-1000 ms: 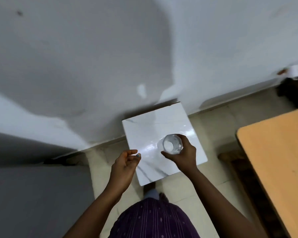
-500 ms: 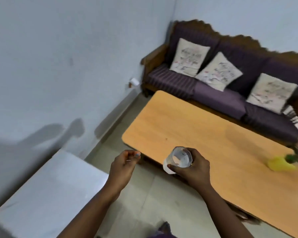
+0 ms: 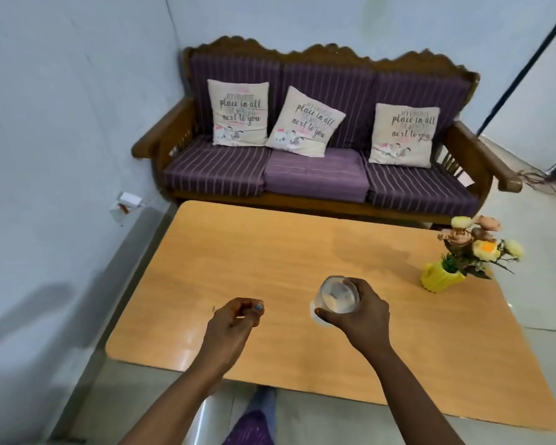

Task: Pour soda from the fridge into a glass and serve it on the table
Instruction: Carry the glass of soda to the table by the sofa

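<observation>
One glass (in right hand), one table, three cushions

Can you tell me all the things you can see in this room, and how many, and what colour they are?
table: 1, light orange wood, middle of the view
glass: 1, clear, in the right hand over the table
flower pot: 1, yellow with flowers, right side of the table
sofa: 1, purple striped cushions on a brown wooden frame, behind the table
pillows: 3, cream with writing, on the sofa
left hand: 1, loosely curled, empty, over the table
right hand: 1, gripping the glass
</observation>
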